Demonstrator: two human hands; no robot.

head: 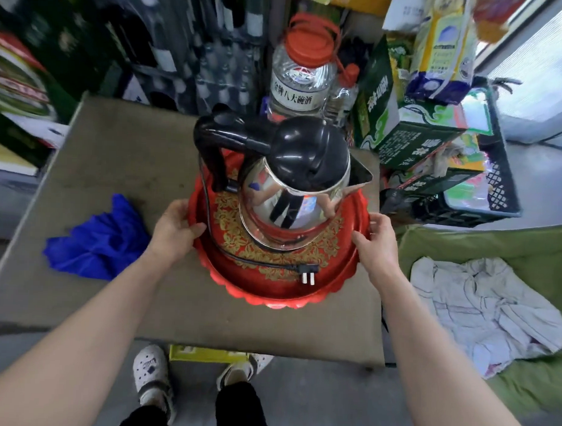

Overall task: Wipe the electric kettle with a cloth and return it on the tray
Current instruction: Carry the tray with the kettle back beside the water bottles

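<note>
A steel electric kettle [280, 193] with a black lid and black handle stands upright on a round red tray [280, 292] patterned in gold. Its black cord and plug [306, 272] lie on the tray's near side. My left hand [174, 228] grips the tray's left rim. On the right rim rests my right hand [376, 241], fingers curled over the edge. A crumpled blue cloth [97, 241] lies on the table, left of the tray and apart from both hands.
The tray sits on a small brown table [122, 162]. Behind it stand a large clear jar with a red lid [302, 76], green cartons [406, 134] and a black crate [500, 188]. A white rag [480, 302] lies on a green surface at right.
</note>
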